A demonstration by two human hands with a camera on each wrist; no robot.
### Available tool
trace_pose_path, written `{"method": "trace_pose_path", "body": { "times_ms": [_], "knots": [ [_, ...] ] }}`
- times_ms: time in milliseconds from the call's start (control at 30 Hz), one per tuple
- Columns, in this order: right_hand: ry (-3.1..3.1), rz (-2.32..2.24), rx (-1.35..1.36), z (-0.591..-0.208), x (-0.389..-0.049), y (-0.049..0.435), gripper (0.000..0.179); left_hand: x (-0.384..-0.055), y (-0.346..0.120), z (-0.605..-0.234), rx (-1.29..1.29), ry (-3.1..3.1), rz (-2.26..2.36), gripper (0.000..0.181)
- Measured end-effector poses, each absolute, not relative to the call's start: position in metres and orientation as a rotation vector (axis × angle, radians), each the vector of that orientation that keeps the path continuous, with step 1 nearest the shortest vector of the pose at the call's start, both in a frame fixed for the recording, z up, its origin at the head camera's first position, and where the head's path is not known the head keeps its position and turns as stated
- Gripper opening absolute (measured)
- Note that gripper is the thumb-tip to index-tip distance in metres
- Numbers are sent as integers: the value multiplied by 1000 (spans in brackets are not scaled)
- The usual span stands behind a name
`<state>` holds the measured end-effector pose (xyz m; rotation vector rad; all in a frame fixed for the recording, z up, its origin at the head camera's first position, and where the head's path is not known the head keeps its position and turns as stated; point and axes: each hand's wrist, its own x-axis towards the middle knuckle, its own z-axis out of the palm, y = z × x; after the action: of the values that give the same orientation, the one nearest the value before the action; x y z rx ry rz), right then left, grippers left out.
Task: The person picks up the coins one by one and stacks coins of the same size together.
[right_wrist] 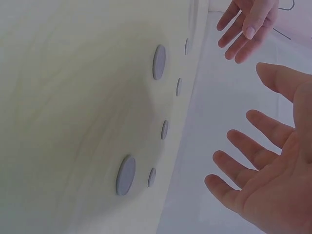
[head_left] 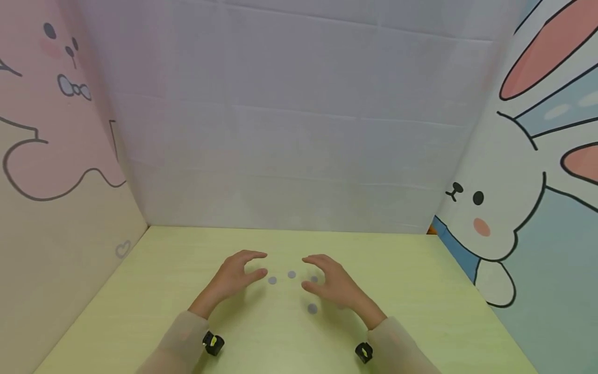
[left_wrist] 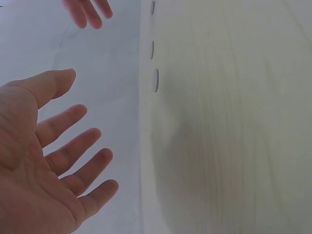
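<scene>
Both hands hover over the table with nothing in them, palms turned toward each other. On the left side my left hand (head_left: 235, 275) has its fingers loosely bent and spread, thumb apart, just left of a small grey disc (head_left: 272, 280). Facing it, my right hand (head_left: 336, 283) curves above another grey disc (head_left: 314, 279) and partly covers it. Between the hands lies a third disc (head_left: 291, 274), and a nearer disc (head_left: 312, 309) sits below the right thumb. Several flat, round grey discs (right_wrist: 126, 175) show in the right wrist view; neither hand touches one.
The pale yellow table (head_left: 163, 270) ends at a white cloth backdrop (head_left: 299, 130). Side panels with cartoon drawings stand at left and right, including a white rabbit (head_left: 504, 208). Each sleeve cuff has a small black device (head_left: 213, 343) beside it.
</scene>
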<state>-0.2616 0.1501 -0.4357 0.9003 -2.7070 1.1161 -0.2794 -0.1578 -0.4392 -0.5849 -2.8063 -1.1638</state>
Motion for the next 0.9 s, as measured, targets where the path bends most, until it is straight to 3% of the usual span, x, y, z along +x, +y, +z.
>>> {"method": "trace_pose_path", "body": {
  "times_ms": [900],
  "knots": [
    [-2813, 1068, 917, -456, -292, 131, 50, -300, -155, -473, -603, -2868, -1160, 40]
  ]
}}
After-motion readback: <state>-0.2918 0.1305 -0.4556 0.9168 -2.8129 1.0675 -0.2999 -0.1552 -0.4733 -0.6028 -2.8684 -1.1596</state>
